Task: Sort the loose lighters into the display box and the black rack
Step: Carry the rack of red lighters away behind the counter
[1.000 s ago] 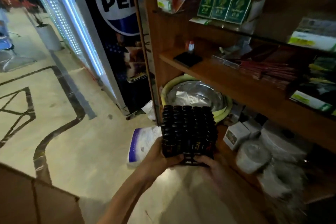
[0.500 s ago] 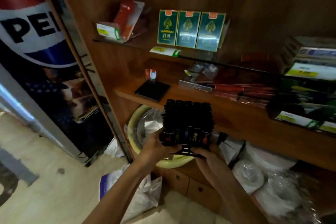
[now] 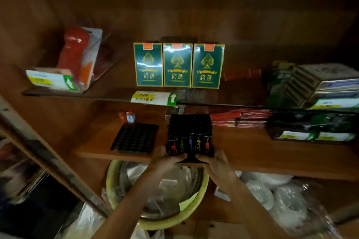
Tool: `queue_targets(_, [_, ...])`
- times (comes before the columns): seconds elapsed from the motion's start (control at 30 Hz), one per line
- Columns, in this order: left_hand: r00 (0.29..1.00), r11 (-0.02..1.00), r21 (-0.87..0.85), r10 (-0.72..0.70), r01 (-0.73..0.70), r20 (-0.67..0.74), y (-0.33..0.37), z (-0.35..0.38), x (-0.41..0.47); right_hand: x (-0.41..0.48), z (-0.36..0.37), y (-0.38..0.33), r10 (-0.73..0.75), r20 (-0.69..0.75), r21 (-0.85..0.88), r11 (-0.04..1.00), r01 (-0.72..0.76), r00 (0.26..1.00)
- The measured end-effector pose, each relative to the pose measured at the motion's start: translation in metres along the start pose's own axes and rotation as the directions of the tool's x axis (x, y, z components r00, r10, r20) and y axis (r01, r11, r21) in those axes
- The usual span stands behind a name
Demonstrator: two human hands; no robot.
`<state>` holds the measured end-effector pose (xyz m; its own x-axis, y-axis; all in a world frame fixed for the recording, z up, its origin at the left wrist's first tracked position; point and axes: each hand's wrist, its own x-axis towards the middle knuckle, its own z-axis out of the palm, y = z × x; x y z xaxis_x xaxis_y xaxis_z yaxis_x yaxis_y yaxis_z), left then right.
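A black rack (image 3: pixel 190 134) packed with several dark lighters sits at the front of the middle wooden shelf (image 3: pixel 252 153). My left hand (image 3: pixel 165 159) grips its near left corner and my right hand (image 3: pixel 213 161) grips its near right corner, thumbs on its front base. The front row shows coloured prints on the lighters. To the left lies an empty black tray (image 3: pixel 135 138) with rows of holes. Two small red and white lighters (image 3: pixel 127 116) stand behind that tray.
Three green card boxes (image 3: pixel 177 65) stand on the glass shelf above. Red packets (image 3: pixel 240 118) and dark boxes (image 3: pixel 310 128) fill the shelf to the right. A steel bowl in a yellow basin (image 3: pixel 155 196) and plastic bags (image 3: pixel 281 200) lie below.
I have turned from the floor to the cabinet and raised the full rack from below the shelf up to the middle shelf's front edge, both hands still gripping it.
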<state>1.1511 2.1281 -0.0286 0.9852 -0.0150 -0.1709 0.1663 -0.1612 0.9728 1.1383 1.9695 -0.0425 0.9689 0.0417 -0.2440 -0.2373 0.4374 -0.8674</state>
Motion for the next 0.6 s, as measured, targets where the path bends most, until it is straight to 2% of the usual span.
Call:
queue_targets(0.1, [0.999, 0.996, 0.079, -0.038, 0.035, 0.036, 0.001, -0.003, 0.016, 0.01, 0.001, -0.001, -0.045, -0.05, -0.15, 0.988, 0.037, 0.998])
queue_targets(0.17, [0.996, 0.994, 0.11, -0.008, -0.002, 0.094, 0.003, -0.005, 0.024, 0.014, 0.001, -0.003, -0.074, -0.035, -0.261, 0.963, 0.062, 0.997])
queue_targets(0.23, [0.99, 0.984, 0.168, 0.03, -0.053, 0.135, 0.003, -0.006, 0.029, 0.019, 0.001, -0.006, -0.087, -0.079, -0.412, 0.91, 0.047, 0.993])
queue_targets(0.27, [0.988, 0.973, 0.217, 0.052, -0.083, 0.144, 0.003, -0.006, 0.032, 0.022, 0.001, -0.007, -0.098, -0.113, -0.527, 0.849, 0.025, 0.989])
queue_targets(0.33, [0.98, 0.94, 0.311, 0.087, -0.14, 0.178, 0.002, -0.007, 0.034, 0.027, -0.002, -0.007, -0.141, -0.163, -0.757, 0.653, -0.032, 0.977])
queue_targets(0.37, [0.974, 0.925, 0.344, 0.095, -0.164, 0.208, 0.002, -0.008, 0.035, 0.028, -0.005, -0.007, -0.16, -0.168, -0.815, 0.577, -0.046, 0.973])
queue_targets(0.5, [0.935, 0.898, 0.359, 0.131, -0.253, 0.33, -0.003, -0.01, 0.034, 0.022, -0.014, -0.006, -0.151, -0.117, -0.873, 0.487, -0.029, 0.982])
queue_targets(0.6, [0.942, 0.845, 0.436, 0.207, -0.309, 0.265, -0.006, -0.007, 0.034, 0.018, -0.019, -0.01, -0.188, 0.005, -0.912, 0.402, 0.081, 0.982])
